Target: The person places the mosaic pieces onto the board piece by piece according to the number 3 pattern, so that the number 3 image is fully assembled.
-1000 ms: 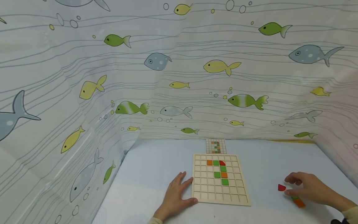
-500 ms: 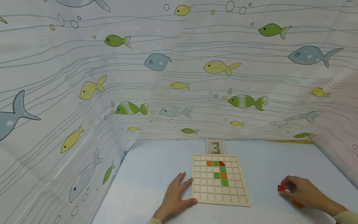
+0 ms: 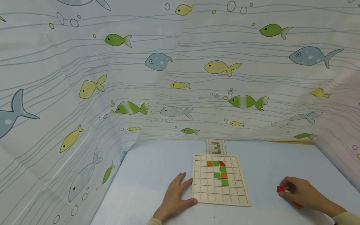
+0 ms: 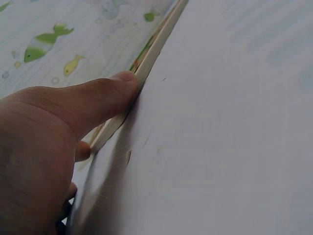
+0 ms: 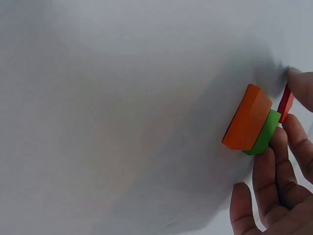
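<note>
My left hand [image 3: 175, 198] rests with spread fingers at the left side of the square wooden grid board [image 3: 222, 204], its thumb against the near left corner. The left wrist view shows that thumb [image 4: 110, 98] along the board's edge. To the right of the board, my right hand [image 3: 305, 193] pinches a small red tile [image 5: 286, 104] with a rounded side between thumb and index finger. Under the hand are an orange tile [image 5: 250, 120] and a green tile [image 5: 264, 134], close together; the other fingertips are right at the green one.
On the board sit several tiles, among them an orange tile [image 3: 209, 163], a green tile [image 3: 225, 182] and a rounded red tile [image 3: 222, 163]. Behind it lies a card [image 3: 216, 147] printed with a coloured grid pattern. A fish-print curtain [image 3: 168, 93] surrounds the table.
My right hand has come in and its thumb and index finger have closed on the red tile, which now stands tilted up. The left hand stays at the board.
</note>
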Action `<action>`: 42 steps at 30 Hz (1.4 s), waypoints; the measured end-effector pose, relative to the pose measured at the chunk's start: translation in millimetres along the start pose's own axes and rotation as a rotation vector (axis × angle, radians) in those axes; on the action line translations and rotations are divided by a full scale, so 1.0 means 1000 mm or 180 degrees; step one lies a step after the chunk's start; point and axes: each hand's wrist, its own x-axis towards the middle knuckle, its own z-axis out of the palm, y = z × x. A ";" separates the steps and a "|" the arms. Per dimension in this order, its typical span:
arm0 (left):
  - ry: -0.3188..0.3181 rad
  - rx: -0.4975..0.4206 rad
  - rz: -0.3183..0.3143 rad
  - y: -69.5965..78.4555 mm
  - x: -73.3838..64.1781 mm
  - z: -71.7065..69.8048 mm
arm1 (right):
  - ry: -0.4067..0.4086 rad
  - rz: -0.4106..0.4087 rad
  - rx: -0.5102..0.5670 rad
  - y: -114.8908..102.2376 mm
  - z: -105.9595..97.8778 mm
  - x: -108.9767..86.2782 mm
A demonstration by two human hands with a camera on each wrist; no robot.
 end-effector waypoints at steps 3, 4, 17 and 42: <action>-0.0005 0.0001 -0.0011 0.000 0.000 0.000 | 0.0069 -0.0046 -0.0034 0.000 0.002 0.000; -0.0009 -0.0010 -0.0020 0.000 -0.001 0.000 | 0.0075 -0.0047 -0.0048 0.000 0.003 0.000; -0.0006 -0.0041 -0.0032 0.000 0.000 0.000 | -0.0096 0.0167 -0.0079 -0.002 0.007 0.007; 0.0003 -0.0021 -0.0046 0.000 -0.001 -0.001 | 0.0196 -0.0408 -0.0123 -0.024 0.016 0.010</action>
